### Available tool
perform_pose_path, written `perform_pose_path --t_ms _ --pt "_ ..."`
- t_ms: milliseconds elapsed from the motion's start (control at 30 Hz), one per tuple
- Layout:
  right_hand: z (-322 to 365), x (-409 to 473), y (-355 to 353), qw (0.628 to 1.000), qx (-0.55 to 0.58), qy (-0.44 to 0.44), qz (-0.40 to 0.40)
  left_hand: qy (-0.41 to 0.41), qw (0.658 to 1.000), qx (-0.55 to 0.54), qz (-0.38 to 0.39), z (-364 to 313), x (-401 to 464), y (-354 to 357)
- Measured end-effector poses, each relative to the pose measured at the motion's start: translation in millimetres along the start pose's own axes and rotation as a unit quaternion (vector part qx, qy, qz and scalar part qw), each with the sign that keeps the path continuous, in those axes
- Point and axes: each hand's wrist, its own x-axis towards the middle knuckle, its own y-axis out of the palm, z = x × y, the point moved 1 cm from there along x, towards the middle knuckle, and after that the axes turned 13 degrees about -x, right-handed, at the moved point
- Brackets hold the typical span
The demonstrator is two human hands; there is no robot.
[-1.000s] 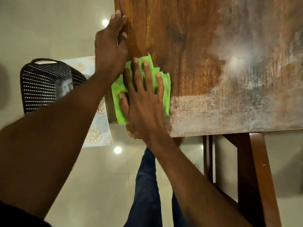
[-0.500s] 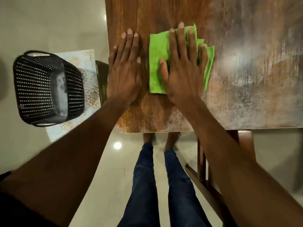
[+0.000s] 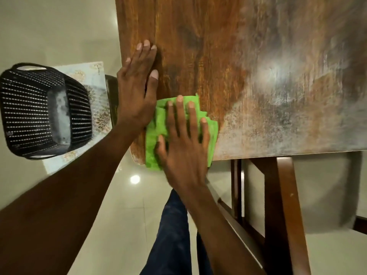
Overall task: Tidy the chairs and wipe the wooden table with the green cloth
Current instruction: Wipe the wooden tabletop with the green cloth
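Note:
The wooden table [image 3: 198, 46] fills the upper right; its left part is dark brown, its right part shows a pale dusty film. The folded green cloth [image 3: 153, 139] lies at the table's near left corner, hanging slightly over the near edge. My right hand [image 3: 184, 143] presses flat on the cloth with fingers spread. My left hand [image 3: 137, 92] rests flat on the table's left edge, just beyond the cloth, fingers straight. A dark wooden chair [image 3: 278, 205] stands under the near edge at the right.
A black perforated plastic basket [image 3: 43, 110] sits on the floor to the left, on a patterned mat [image 3: 93, 76]. The floor is glossy pale tile [image 3: 49, 30]. My legs in blue jeans [image 3: 174, 235] stand below the table corner.
My right hand has dragged the cloth back from the table's interior to the near left corner. My left hand shifted left to the table's edge.

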Motion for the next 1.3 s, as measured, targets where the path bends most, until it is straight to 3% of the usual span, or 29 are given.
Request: perform_pose_path --t_ms 133,233,400,500,667,867,1100,1167,1300 --pt "-72.5 5.1 -9.3 0.998 -0.054 0.037 -0.013 0.009 0.997 0.069 0.013 -2.8 -0.1 3.6" --pt "-104.1 36.3 -14.8 0.996 -0.074 0.017 -0.046 0.011 0.993 0.114 0.023 -3.7 -1.4 7.9" --pt "-113.5 146.2 -35.4 0.995 -0.067 0.018 -0.078 0.005 0.988 0.150 0.030 -9.1 -2.4 10.4" --pt "-106.4 155.4 -34.7 0.994 -0.074 -0.003 -0.077 -0.002 0.986 0.165 0.032 -10.0 -2.4 11.7" --pt "-62.3 61.4 -13.2 0.998 -0.045 0.030 -0.032 0.007 0.994 0.109 0.011 -2.1 1.8 8.1" --pt "21.1 4.0 5.6 0.999 -0.026 -0.019 0.006 0.022 0.999 0.047 -0.013 4.1 -0.5 8.1" --pt "-6.8 -6.3 5.7 0.983 -0.051 -0.176 -0.013 -0.032 0.990 -0.125 -0.050 5.1 4.0 -1.1" --pt "-30.3 -4.1 4.7 0.987 -0.044 -0.155 -0.017 -0.052 0.989 -0.125 -0.055 -0.4 5.1 -0.9" --pt "-98.0 8.3 -4.3 0.999 -0.044 -0.013 -0.017 -0.049 0.998 0.018 -0.036 -31.7 -8.8 26.7"
